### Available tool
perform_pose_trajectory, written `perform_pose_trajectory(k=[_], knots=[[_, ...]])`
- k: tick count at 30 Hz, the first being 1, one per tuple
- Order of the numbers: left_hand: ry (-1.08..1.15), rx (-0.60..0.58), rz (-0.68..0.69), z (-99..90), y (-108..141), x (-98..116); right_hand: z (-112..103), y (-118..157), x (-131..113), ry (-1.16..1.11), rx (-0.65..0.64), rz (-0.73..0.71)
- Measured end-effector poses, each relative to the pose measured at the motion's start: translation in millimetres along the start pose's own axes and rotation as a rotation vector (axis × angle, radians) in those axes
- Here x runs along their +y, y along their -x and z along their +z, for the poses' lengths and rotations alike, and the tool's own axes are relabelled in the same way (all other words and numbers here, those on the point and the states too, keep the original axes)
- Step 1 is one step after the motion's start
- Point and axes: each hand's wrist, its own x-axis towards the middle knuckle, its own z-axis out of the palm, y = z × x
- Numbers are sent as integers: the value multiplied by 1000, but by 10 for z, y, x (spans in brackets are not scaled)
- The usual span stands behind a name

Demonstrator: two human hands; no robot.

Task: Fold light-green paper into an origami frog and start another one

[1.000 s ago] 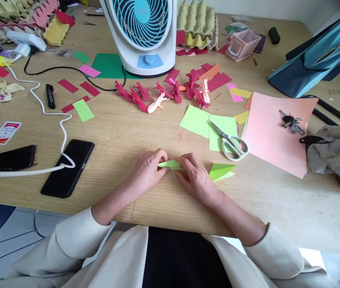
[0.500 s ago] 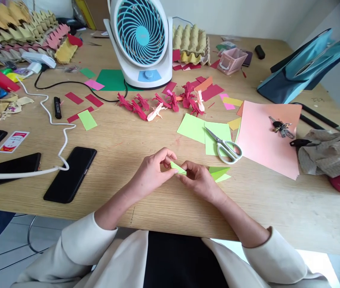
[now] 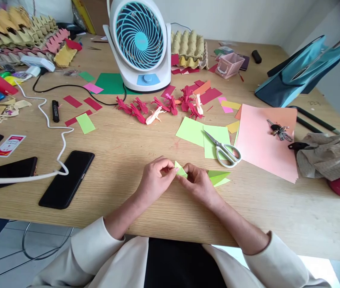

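Observation:
A small folded piece of light green paper [image 3: 181, 169] is pinched between my two hands above the front of the table. My left hand [image 3: 157, 176] grips its left side with thumb and forefinger. On the other side my right hand [image 3: 199, 184] closes on its right edge, and the fingertips there are partly hidden. Just right of that hand lies another folded green paper [image 3: 218, 176]. Beyond it are light green sheets [image 3: 190, 131] and white-handled scissors [image 3: 223, 150] resting partly on one of them.
Red and pale folded paper figures [image 3: 160, 108] lie in front of a white fan [image 3: 141, 44]. Pink sheets [image 3: 262, 148] with keys [image 3: 280, 130] on top are at right. Phones [image 3: 67, 179] and a white cable [image 3: 64, 148] lie left. A blue bag [image 3: 295, 76] stands back right.
The green paper in my hands has turned, so a pointed corner now stands up between my fingers. My left fingers have curled in closer to it. The camera view has shifted slightly.

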Motion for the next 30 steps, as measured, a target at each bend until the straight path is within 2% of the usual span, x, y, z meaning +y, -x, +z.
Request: perform_pose_trajectory(k=[7, 16, 30], knots=[[-36, 36, 95, 7, 12, 32, 3, 8, 0, 13, -7, -18], [-27, 57, 79, 51, 29, 5, 3, 0, 11, 21, -7, -18], [115, 88, 41, 46, 26, -10, -9, 3, 3, 14, -27, -35]])
